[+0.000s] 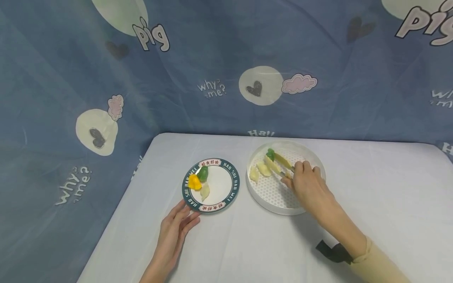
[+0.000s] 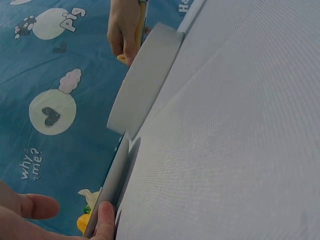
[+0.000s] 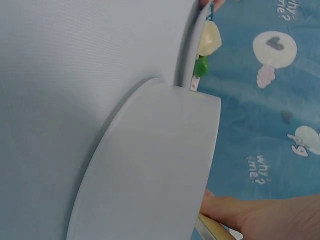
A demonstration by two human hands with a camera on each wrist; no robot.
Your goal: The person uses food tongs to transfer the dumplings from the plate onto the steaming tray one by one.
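Observation:
In the head view my right hand (image 1: 311, 190) grips a pair of tongs (image 1: 282, 160) with yellowish arms, over a round white steamer tray (image 1: 279, 194) with a perforated base. The tong tips are at a small green piece (image 1: 270, 153) near the tray's far side. Pale yellow dumpling-like pieces (image 1: 263, 169) lie beside the tongs. My left hand (image 1: 173, 232) touches the near-left rim of a green-rimmed plate (image 1: 226, 184), fingers extended. On that plate sit a yellow piece (image 1: 194, 182), a green piece (image 1: 203, 173) and a pale dumpling-like piece (image 1: 205, 192).
Plate and tray stand side by side on a white-covered table (image 1: 244, 243). A blue printed cloth (image 1: 212, 114) hangs behind it. Near the right forearm a dark strap-like shape (image 1: 332, 252) shows. In the left wrist view the tray's wall (image 2: 147, 75) rises beyond the plate.

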